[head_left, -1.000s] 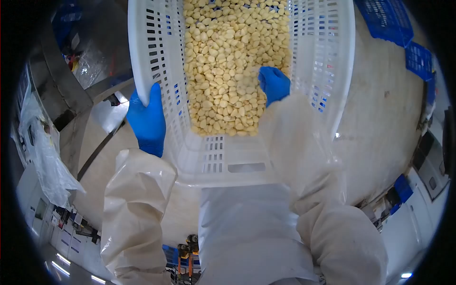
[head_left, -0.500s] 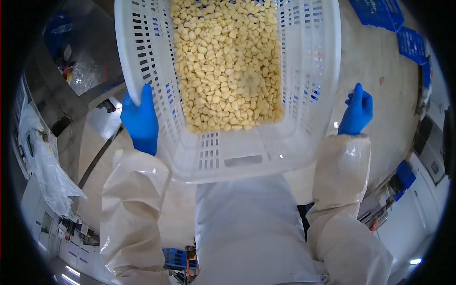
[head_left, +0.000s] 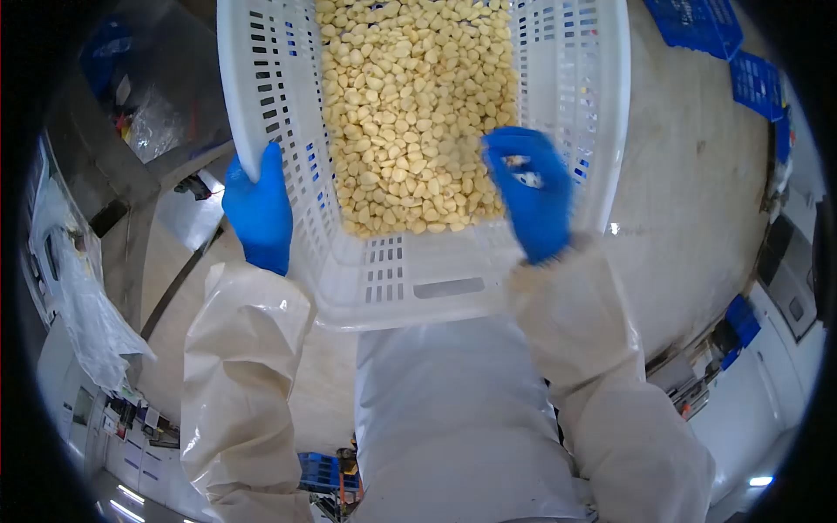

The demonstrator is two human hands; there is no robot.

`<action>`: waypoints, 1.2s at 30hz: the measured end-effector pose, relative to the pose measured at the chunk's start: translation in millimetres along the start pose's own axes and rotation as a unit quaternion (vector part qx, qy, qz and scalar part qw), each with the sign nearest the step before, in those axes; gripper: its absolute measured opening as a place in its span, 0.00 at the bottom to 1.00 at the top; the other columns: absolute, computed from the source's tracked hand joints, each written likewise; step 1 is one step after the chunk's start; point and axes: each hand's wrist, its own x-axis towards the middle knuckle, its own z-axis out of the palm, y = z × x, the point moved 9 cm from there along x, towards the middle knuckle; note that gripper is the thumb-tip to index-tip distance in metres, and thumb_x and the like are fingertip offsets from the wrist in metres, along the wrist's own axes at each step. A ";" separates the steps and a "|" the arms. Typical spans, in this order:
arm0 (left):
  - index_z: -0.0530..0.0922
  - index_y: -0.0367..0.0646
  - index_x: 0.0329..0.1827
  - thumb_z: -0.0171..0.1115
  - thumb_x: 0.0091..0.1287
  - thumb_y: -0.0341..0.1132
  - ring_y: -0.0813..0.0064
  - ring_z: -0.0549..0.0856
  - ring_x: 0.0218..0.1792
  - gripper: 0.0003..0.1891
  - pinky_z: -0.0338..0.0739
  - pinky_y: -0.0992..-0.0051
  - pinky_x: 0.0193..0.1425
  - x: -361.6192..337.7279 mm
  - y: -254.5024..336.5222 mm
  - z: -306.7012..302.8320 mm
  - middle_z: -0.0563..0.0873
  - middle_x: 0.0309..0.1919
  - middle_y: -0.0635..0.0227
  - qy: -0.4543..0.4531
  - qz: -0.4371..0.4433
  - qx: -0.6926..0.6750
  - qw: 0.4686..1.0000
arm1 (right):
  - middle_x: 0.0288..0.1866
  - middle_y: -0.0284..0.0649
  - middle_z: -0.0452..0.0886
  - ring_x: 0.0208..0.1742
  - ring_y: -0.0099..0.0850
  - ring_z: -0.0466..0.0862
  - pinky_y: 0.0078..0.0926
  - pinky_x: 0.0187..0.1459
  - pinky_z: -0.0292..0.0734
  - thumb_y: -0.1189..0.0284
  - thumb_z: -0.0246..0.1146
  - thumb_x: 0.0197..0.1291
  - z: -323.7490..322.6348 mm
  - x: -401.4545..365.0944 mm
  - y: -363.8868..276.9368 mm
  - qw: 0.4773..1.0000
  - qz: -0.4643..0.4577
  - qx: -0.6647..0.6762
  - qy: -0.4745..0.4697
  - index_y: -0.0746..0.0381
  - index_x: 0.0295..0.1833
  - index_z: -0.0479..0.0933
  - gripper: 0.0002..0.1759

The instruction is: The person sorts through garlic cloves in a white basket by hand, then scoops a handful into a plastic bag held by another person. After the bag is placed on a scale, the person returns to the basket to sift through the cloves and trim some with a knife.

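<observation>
Pale-yellow oval pieces [head_left: 410,113] lay heaped in a white slotted basket [head_left: 606,105]. The left hand [head_left: 259,209] gripped its rim; whether the curled, blurred right hand [head_left: 542,209] held anything was unclear. Tan floor [head_left: 689,157] neighboured blue crates [head_left: 697,26].

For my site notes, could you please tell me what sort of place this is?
Probably a food-processing workroom: a large white slotted plastic basket holds many pale yellow oval pieces, alongside close-fitting blue gloves and glossy cream sleeves.

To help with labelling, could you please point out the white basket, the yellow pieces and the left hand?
White basket [head_left: 446,257], head view, near end wall.
Yellow pieces [head_left: 417,122], head view, pile's middle.
Left hand [head_left: 260,212], head view, gloved back.
</observation>
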 end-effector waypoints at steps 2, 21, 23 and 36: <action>0.76 0.30 0.52 0.63 0.64 0.36 0.73 0.83 0.40 0.19 0.77 0.72 0.46 0.7 -0.1 -0.1 0.85 0.41 0.57 -0.002 -0.003 0.000 1.000 | 0.46 0.44 0.78 0.48 0.40 0.79 0.30 0.50 0.73 0.77 0.65 0.53 63.7 -1.5 52.3 0.995 0.058 0.002 -0.084 0.57 0.45 0.81 0.13; 0.77 0.32 0.49 0.63 0.62 0.32 0.67 0.81 0.40 0.16 0.76 0.69 0.46 -0.7 11.5 1.9 0.81 0.42 0.56 -0.004 0.046 -0.012 0.999 | 0.38 0.35 0.81 0.37 0.24 0.81 0.20 0.41 0.77 0.76 0.69 0.49 128.0 10.6 146.4 0.970 0.162 0.162 -0.077 0.60 0.43 0.81 0.13; 0.76 0.34 0.51 0.64 0.60 0.31 0.63 0.79 0.48 0.17 0.74 0.67 0.52 -2.2 19.8 0.6 0.79 0.49 0.55 0.006 0.068 -0.032 0.997 | 0.41 0.35 0.82 0.38 0.23 0.80 0.20 0.43 0.77 0.79 0.69 0.50 107.3 4.8 93.3 0.958 0.217 0.176 -0.068 0.63 0.44 0.81 0.13; 0.79 0.45 0.55 0.67 0.56 0.27 0.64 0.83 0.42 0.22 0.78 0.72 0.47 -99.2 75.0 66.1 0.83 0.41 0.62 -0.292 0.217 0.074 0.928 | 0.44 0.40 0.79 0.45 0.26 0.81 0.22 0.48 0.77 0.82 0.68 0.53 89.2 -47.3 3.7 0.888 0.210 0.393 -0.111 0.66 0.45 0.79 0.13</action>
